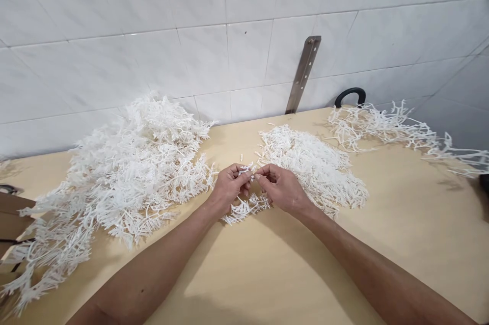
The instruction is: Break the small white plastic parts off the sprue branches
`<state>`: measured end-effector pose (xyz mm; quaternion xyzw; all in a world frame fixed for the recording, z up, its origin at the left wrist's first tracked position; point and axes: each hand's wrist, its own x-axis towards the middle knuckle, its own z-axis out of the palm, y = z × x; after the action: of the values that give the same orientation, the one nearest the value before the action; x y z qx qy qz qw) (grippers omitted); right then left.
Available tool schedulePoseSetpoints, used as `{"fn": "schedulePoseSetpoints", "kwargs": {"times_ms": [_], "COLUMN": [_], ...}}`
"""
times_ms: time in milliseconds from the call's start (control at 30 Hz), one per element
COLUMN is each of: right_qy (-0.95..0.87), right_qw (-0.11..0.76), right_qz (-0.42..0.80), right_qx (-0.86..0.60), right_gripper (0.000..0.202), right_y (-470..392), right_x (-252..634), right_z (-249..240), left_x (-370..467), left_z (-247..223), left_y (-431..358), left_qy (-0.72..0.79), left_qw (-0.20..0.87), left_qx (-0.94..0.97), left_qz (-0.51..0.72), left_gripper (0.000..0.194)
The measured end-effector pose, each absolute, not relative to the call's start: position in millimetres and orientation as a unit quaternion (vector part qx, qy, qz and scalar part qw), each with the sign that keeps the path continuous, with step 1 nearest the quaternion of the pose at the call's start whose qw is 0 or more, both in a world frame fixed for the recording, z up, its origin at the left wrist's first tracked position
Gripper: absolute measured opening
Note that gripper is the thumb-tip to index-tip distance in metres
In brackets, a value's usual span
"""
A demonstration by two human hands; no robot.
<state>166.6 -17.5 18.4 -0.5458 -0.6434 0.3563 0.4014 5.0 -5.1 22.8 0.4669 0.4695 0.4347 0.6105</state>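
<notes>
Holding a small white sprig [247, 168] over the table [244, 284], the left hand [234, 182] has its thumb and fingers clamped on it, while the right hand [281, 186] meets it from the other side, thumb and forefinger pinched together on its right end. The fingertips of both hands nearly touch, and whatever lies right between the right tips is too small to make out. Just below the hands, a white cluster [248, 208] of thin branches sits near the table; whether it joins the sprig is hard to tell. A tiny loose bit [241, 157] lies just beyond the left fingers. To the left spreads a large, tangled heap [141, 162] of branching white pieces, tall at the back and trailing toward the near left corner. Just beside the right hand and forearm, a lower pile [317, 167] of short, slim white bits lies flat. Farther right, bare white branches [382, 129] stretch along the table toward its right edge, with a black handle [349, 95] behind them. A slotted metal strip [303, 75] leans to the right against the tiled wall [206, 55]. A brown box [13, 213] shows at the left edge.
</notes>
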Motion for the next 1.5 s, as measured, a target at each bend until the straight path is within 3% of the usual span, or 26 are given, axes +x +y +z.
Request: {"fn": "schedulePoseSetpoints", "kwargs": {"times_ms": [500,733,933,1000,1267,1500], "right_qy": [-0.755,-0.782,-0.757,-0.735,-0.656,-0.684], "right_qw": [0.401,0.359,0.338,0.34,0.392,0.413], "right_qz": [0.128,0.088,0.137,0.181,0.296,0.218], "right_qx": [-0.502,-0.501,-0.542,-0.558,-0.573,-0.561], "right_gripper": [0.015,0.014,0.012,0.012,0.013,0.011], "right_y": [-15,-13,-11,-11,-8,-11], "right_x": [164,162,154,150,150,141], "right_z": [3,-2,-6,-3,-1,-6], "left_x": [6,9,7,7,11,9], "left_z": [14,6,5,8,13,11], "left_y": [-2,-1,-4,-6,-8,-7], "left_qy": [0.464,0.469,0.512,0.506,0.51,0.524], "left_qw": [0.593,0.577,0.37,0.321,0.322,0.326], "left_qx": [0.462,0.474,0.619,0.65,0.635,0.605], "left_qz": [0.469,0.472,0.467,0.467,0.483,0.503], "left_gripper": [0.036,0.034,0.007,0.006,0.004,0.004]}}
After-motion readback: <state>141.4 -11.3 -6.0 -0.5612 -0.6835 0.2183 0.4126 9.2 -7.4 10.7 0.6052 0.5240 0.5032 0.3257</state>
